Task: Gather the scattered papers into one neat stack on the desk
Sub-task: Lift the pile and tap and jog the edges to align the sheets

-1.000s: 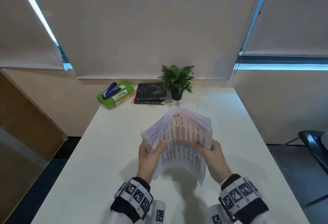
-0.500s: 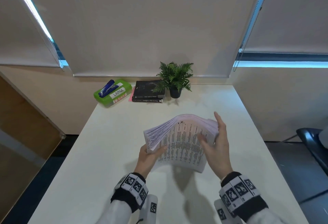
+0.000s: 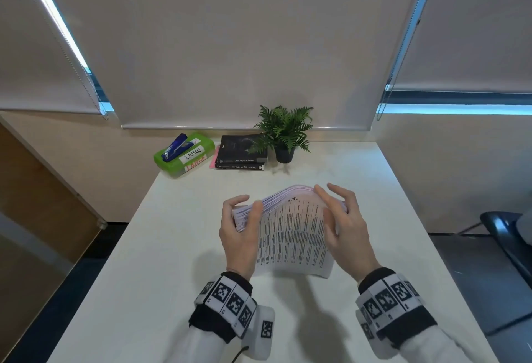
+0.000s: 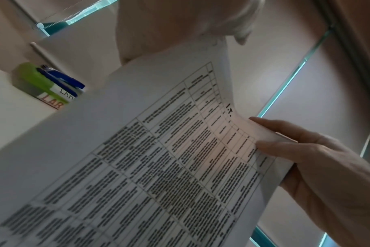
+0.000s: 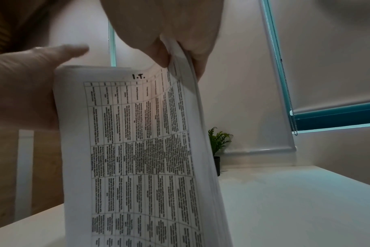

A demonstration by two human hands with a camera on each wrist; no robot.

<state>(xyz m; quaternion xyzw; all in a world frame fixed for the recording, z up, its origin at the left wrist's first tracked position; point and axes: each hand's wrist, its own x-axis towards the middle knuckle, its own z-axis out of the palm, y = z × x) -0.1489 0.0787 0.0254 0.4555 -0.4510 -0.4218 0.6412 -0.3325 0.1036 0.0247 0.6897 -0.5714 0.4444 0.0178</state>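
A thick stack of printed papers (image 3: 290,236) stands tilted on its bottom edge on the white desk (image 3: 144,262), its top bowed away from me. The front sheet shows a table of text headed "I.T." (image 5: 138,76). My left hand (image 3: 240,227) grips the stack's upper left edge, thumb in front and fingers curled behind. My right hand (image 3: 345,224) holds the upper right edge, thumb on the front sheet and fingers over the top. The right wrist view shows that thumb and those fingers pinching the sheets (image 5: 180,66). The left wrist view shows the right hand (image 4: 317,167) on that edge.
At the back of the desk stand a green box (image 3: 184,154) with a blue stapler on it, two dark books (image 3: 241,155) and a small potted plant (image 3: 283,135). A dark chair (image 3: 506,236) is off the desk's right side. Blinds cover the wall behind.
Both hands have slid up from the stack's lower sides to its upper corners. The right hand let go for a moment half a second ago and now holds the right edge again.
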